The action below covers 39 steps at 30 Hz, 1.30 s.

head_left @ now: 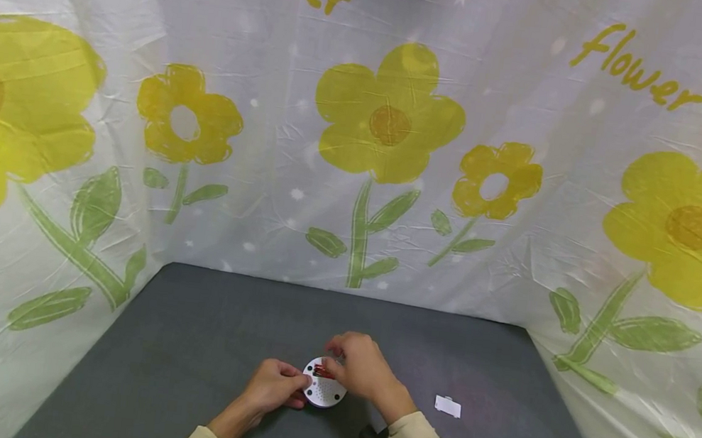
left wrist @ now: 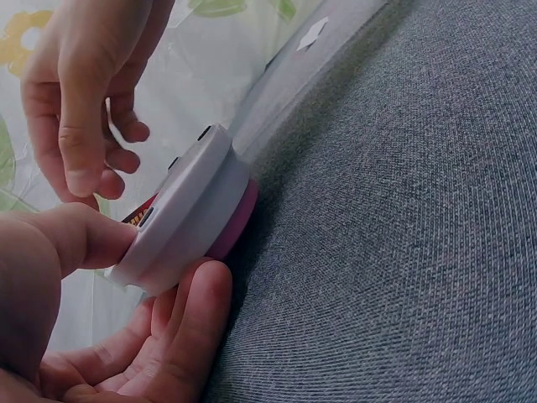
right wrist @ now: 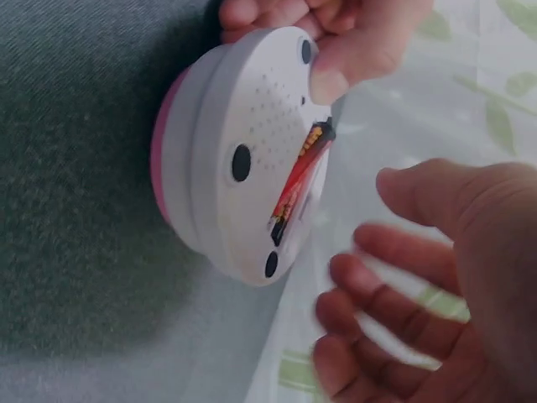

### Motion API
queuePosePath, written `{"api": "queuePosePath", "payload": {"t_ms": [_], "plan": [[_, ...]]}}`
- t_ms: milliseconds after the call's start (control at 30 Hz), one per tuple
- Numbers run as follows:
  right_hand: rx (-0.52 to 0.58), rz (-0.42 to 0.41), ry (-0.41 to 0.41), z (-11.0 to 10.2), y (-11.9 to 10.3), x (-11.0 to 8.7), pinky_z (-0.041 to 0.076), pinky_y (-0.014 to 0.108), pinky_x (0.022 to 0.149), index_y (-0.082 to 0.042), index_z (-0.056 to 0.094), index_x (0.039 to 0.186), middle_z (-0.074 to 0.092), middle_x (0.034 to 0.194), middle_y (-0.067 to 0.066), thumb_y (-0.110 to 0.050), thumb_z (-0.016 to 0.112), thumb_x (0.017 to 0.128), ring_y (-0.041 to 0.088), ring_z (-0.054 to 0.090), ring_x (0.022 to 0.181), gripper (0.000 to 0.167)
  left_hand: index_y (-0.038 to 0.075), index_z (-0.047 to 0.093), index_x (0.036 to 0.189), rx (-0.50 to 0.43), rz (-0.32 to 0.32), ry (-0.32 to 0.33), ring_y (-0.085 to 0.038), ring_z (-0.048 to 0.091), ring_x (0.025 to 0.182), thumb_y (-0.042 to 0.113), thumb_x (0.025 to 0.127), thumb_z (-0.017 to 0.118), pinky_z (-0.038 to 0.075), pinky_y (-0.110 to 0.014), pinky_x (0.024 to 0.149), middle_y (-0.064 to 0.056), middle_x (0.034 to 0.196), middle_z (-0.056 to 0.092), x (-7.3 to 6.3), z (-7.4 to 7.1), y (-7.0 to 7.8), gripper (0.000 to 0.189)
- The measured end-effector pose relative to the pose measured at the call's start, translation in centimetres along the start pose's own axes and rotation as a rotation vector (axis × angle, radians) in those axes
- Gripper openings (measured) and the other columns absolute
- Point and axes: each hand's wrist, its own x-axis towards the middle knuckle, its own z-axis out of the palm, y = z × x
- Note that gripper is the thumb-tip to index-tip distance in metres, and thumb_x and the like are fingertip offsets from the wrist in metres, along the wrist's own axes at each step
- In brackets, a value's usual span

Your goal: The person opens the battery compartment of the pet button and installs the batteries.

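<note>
A round white device (head_left: pixel 326 395) with a pink rim underneath lies on the table, its face with black feet and small speaker holes turned up. My left hand (head_left: pixel 272 385) pinches its left edge, thumb on the upper face and fingers below, as the left wrist view shows. A red and black battery (right wrist: pixel 300 178) shows in the slot near the device's edge. Over the device's far right side is my right hand (head_left: pixel 362 366), its fingers loosely bent and holding nothing. In the right wrist view a gap shows between the right thumb (right wrist: pixel 419 191) and the battery.
A small white plastic cover (head_left: pixel 448 406) with tabs lies on the dark grey tabletop (head_left: pixel 237 321), to the right of the right forearm. A light curtain (head_left: pixel 260 224) printed with yellow flowers hangs along the back and both sides.
</note>
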Motion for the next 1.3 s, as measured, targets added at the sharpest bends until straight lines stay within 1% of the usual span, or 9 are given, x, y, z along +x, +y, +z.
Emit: {"api": "queuePosePath", "payload": {"t_ms": [200,400,500,667,733,867,1000,1200,1300], "plan": [[0.05,0.168,-0.034,0.0,-0.5,-0.2,0.063,0.041,0.074,-0.004,0.081,0.115,0.079,0.099,0.01,-0.03,0.078,0.098,0.026,0.075,0.09,0.031,-0.011,0.075,0.101,-0.003,0.005,-0.006,-0.016,0.076,0.066,0.012,0.095,0.078,0.068,-0.031,0.063,-0.012,0.083,0.078,-0.2,0.0,0.1,0.023],[0.114,0.307,-0.079,1.8,-0.1,-0.1,0.055,0.034,0.062,-0.007,0.081,0.102,0.078,0.092,0.005,-0.044,0.08,0.095,0.019,0.067,0.078,0.038,-0.01,0.076,0.1,0.003,0.006,-0.006,-0.016,0.076,0.066,0.012,0.095,0.077,0.068,-0.03,0.062,-0.011,0.082,0.078,-0.3,0.1,0.2,0.022],[0.118,0.303,-0.041,4.0,1.8,0.1,0.053,0.034,0.059,-0.007,0.08,0.101,0.075,0.089,0.004,-0.047,0.082,0.094,0.017,0.063,0.074,0.04,-0.01,0.075,0.1,-0.002,0.008,-0.005,-0.016,0.076,0.066,0.011,0.095,0.077,0.068,-0.03,0.062,-0.012,0.082,0.078,-0.2,0.2,0.2,0.022],[0.11,0.331,-0.012,8.7,6.6,0.8,0.054,0.031,0.059,-0.014,0.08,0.102,0.076,0.093,0.0,-0.056,0.083,0.09,0.013,0.065,0.076,0.044,-0.011,0.075,0.101,0.007,0.011,-0.011,-0.015,0.076,0.066,0.01,0.096,0.076,0.068,-0.03,0.062,-0.012,0.082,0.078,-0.1,0.2,0.2,0.022],[0.124,0.351,-0.017,9.9,7.9,1.0,0.055,0.029,0.06,-0.017,0.08,0.101,0.076,0.094,-0.003,-0.058,0.084,0.088,0.012,0.065,0.077,0.043,-0.011,0.075,0.101,0.012,0.009,-0.013,-0.015,0.076,0.066,0.01,0.096,0.076,0.068,-0.029,0.062,-0.012,0.082,0.078,-0.1,0.2,0.2,0.022],[0.128,0.368,-0.01,10.7,8.7,1.2,0.056,0.029,0.06,-0.021,0.08,0.099,0.075,0.092,-0.007,-0.06,0.086,0.085,0.01,0.065,0.077,0.042,-0.011,0.075,0.1,0.017,0.009,-0.013,-0.015,0.076,0.066,0.01,0.095,0.076,0.068,-0.029,0.061,-0.011,0.081,0.078,-0.1,0.1,0.2,0.021],[0.129,0.363,-0.012,9.6,7.5,0.9,0.056,0.03,0.062,-0.019,0.08,0.101,0.076,0.093,-0.003,-0.057,0.084,0.088,0.013,0.066,0.078,0.04,-0.01,0.076,0.099,0.014,0.005,-0.013,-0.015,0.076,0.065,0.01,0.095,0.077,0.068,-0.029,0.061,-0.01,0.08,0.078,-0.2,0.1,0.2,0.021],[0.172,0.298,-0.037,3.4,2.0,-0.2,0.058,0.035,0.063,-0.008,0.082,0.102,0.078,0.092,0.007,-0.041,0.087,0.092,0.021,0.07,0.079,0.036,-0.01,0.076,0.099,0.01,0.009,-0.01,-0.015,0.076,0.065,0.011,0.094,0.077,0.068,-0.03,0.062,-0.01,0.081,0.078,-0.2,0.0,0.0,0.021],[0.192,0.286,-0.065,1.1,0.9,-0.7,0.06,0.035,0.065,-0.007,0.083,0.106,0.079,0.092,0.007,-0.034,0.088,0.092,0.022,0.072,0.082,0.031,-0.01,0.076,0.1,0.009,0.006,-0.005,-0.015,0.076,0.065,0.011,0.094,0.077,0.068,-0.03,0.062,-0.01,0.082,0.078,-0.2,0.0,0.0,0.022]]}}
